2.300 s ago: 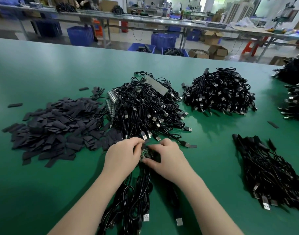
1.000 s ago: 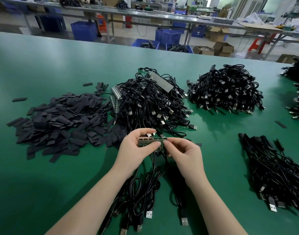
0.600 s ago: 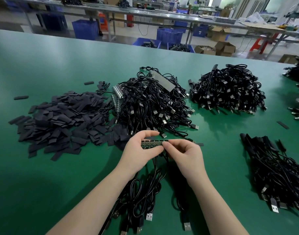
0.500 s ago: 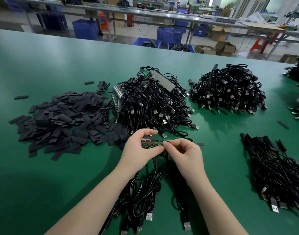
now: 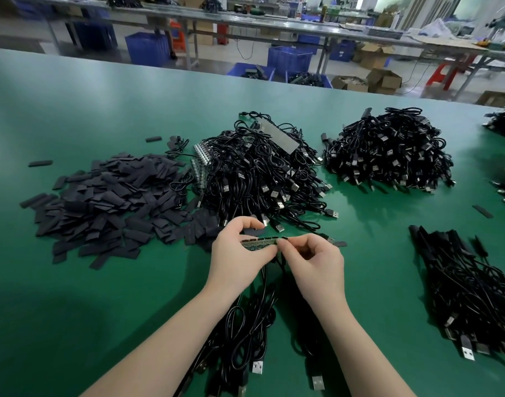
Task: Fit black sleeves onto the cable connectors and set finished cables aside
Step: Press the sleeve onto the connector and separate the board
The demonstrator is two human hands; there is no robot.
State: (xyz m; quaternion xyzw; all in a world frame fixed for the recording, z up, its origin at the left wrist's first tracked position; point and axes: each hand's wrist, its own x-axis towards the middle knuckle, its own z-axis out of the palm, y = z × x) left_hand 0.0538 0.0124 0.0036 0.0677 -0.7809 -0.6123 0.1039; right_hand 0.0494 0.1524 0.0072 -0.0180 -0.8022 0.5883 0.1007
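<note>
I have both hands up over the near middle of the green desk (image 5: 73, 110). My left hand (image 5: 239, 253) has its fingers and thumb curled round the left end of a narrow green strip of small circuit boards (image 5: 259, 242), held level just above the surface. My right hand (image 5: 314, 259) meets it from the other side, with the thumb and forefinger pinching the strip's right end, so each grip is pressed onto the strip and neither is spread. Thin black cables (image 5: 245, 325) hang from under the strip and trail toward me between my forearms, ending in silver-tipped plugs near the bottom edge.

Left of my hands lies a flat, scattered heap of short black sleeves (image 5: 108, 207), a few strays lying apart on the desk beyond it. Just behind my hands sits a tall tangled pile of black cables with metal plugs (image 5: 262, 173), touching the sleeve heap at its left edge; a grey flat strip rests on its top. Further right, well apart, a second rounded pile of black cables (image 5: 388, 150) stands on its own. At my near right, a long bundle of black cables (image 5: 469, 290) lies stretched toward me, dark ends pointing away and silver plugs nearest me; whether these carry sleeves I cannot tell for sure.

Past the desk's far edge I see blue plastic crates (image 5: 288, 57) and brown cardboard boxes (image 5: 383, 80) on the floor.
</note>
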